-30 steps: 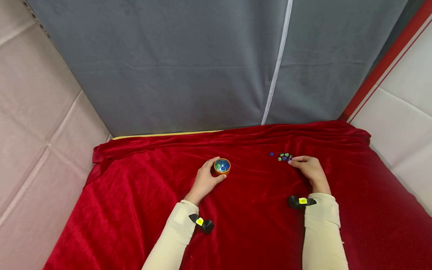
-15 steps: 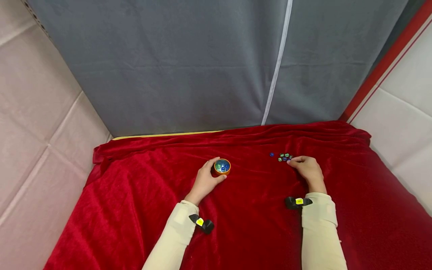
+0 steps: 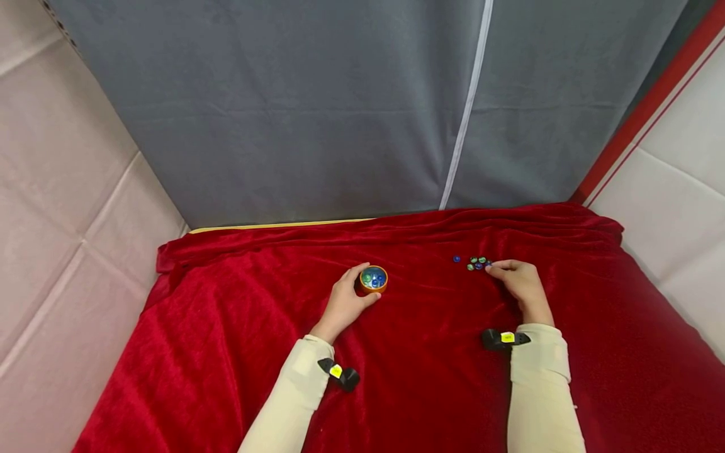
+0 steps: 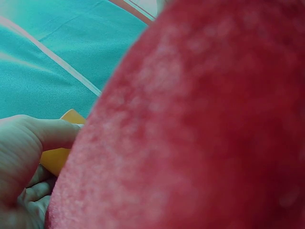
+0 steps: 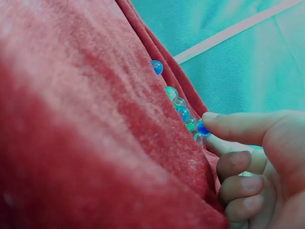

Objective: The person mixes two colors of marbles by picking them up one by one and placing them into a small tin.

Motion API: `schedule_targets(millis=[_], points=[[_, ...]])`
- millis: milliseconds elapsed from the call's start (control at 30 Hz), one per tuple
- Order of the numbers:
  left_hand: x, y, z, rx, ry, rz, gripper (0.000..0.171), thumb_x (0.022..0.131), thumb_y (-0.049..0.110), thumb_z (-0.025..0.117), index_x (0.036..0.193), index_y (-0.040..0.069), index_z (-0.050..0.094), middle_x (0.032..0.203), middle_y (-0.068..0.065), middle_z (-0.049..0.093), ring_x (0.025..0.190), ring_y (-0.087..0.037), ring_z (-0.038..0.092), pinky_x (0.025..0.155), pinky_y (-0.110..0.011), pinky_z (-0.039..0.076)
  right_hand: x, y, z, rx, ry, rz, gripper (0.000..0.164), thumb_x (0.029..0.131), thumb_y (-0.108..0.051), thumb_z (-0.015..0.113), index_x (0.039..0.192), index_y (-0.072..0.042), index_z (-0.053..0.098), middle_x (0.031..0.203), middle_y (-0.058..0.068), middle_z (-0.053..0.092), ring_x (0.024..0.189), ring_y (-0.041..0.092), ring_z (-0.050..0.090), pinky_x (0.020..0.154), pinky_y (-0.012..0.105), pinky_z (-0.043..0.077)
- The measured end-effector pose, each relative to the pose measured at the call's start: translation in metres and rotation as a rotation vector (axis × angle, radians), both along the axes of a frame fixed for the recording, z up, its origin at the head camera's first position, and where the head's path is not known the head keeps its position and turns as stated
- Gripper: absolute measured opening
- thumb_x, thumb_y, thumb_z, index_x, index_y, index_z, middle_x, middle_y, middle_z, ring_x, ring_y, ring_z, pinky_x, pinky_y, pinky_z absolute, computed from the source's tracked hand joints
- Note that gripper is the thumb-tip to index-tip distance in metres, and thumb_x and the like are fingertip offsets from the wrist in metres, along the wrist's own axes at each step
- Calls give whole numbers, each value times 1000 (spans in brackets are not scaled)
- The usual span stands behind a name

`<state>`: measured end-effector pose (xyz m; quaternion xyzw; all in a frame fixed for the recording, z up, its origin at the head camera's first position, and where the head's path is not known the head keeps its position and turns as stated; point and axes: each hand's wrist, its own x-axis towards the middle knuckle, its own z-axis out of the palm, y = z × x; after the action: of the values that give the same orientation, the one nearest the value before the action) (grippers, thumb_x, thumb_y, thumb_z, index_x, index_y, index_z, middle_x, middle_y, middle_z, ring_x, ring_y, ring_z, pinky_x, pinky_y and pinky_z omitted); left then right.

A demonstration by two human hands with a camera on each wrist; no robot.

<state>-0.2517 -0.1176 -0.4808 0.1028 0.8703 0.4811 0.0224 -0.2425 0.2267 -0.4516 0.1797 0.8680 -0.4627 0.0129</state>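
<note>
A small round orange cup (image 3: 373, 289) with blue and green glass marbles (image 3: 374, 277) inside stands on the red cloth. My left hand (image 3: 343, 301) curves around its left side, fingers at the far side and thumb at the near side. In the left wrist view, cloth hides most of the cup (image 4: 55, 160), leaving a yellow-orange piece beside the thumb. Over on the right, my right hand (image 3: 522, 286) pinches a blue marble (image 5: 203, 128) between thumb and index finger, its other fingers curled in. Several green and blue marbles (image 5: 183, 113) lie clustered against its fingertips.
One blue marble (image 3: 456, 258) lies apart, left of the cluster. Red velvet cloth (image 3: 419, 352) covers the table and bunches in folds along the back. Behind it hangs a grey curtain (image 3: 306, 126), with pale padded walls (image 3: 73, 207) at both sides.
My right hand shifts slightly left, then back right and a little away from me, its fingertips staying at the cluster's right edge. The left hand and the cup stay put.
</note>
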Motion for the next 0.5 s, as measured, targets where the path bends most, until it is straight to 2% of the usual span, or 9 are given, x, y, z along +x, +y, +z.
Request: schedule_targets(millis=[233,367,500], points=[[0,1,1,10,-7,-1,65,79,16,78,138,12,50,136,-13,56,122,-31,54,106,-47,44,1,2,3,-38,9,0,44,91,-30,62,118,5,62,81,-19,53,80,5,45,66,17,41],[0,2,1,14,-3,-2,65,79,16,78,138,12,50,136,-13,56,122,-31,54,106,-47,43,0,2,5,-99,21,-1,41,91,-28,62,116,4,61,63,-20,46,61,3,41,53,21,38],[-1,3,1,13,0,-2,65,79,15,78,138,12,51,136,-13,56,123,-31,54,106,-46,43,-2,0,8,-169,31,-5,29,90,-26,63,107,-2,63,50,-18,39,47,2,35,44,22,33]])
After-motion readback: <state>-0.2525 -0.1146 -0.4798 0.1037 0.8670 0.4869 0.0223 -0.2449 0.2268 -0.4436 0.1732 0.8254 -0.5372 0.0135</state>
